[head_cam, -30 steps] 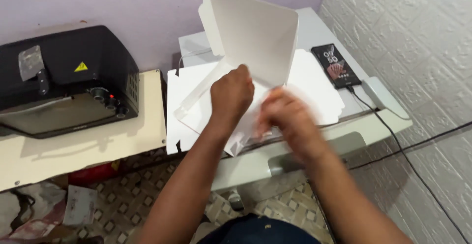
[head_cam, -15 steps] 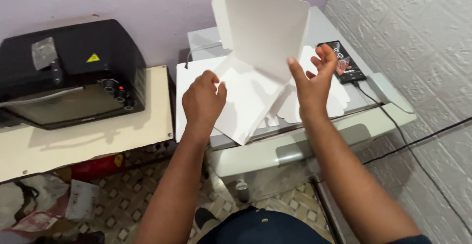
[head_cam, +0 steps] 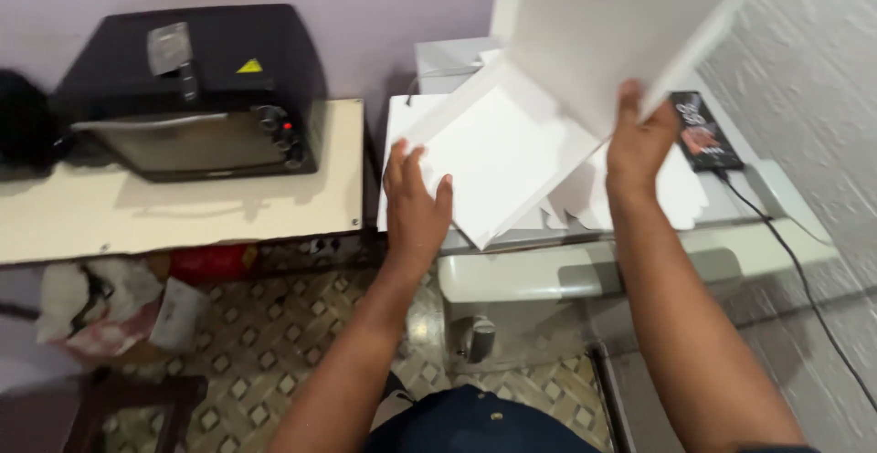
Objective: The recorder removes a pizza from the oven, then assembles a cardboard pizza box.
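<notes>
Where raised — white board [head_cam: 512,142] between hands.
</notes>
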